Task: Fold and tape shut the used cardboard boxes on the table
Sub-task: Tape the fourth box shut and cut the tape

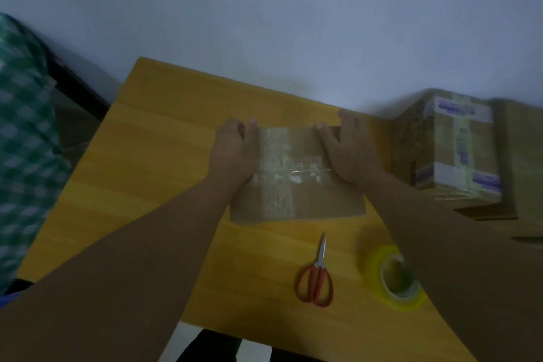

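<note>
Both hands on 1 flattened cardboard box (296,173), mid-table.

Counts: 2 hands, 1 flat box between them, 1 taped-up box (458,153), 1 pair of red-handled scissors (316,276), 1 yellow tape roll (393,279). Left hand (235,150) grips the flat box's far left corner and right hand (346,150) grips the far right, thumbs on top, fingers curled over the far edge. The flat box has old clear tape strips crossing its top. Scissors and tape roll lie near the table's front edge, apart from the box; the right forearm covers part of the roll. The taped-up box sits at the right on flat cardboard sheets (520,156), sheet count unclear. Surface is a yellow wood-grain table (152,138), pushed against a plain pale wall (264,9). Green checked fabric (23,126) at left, blurred.
</note>
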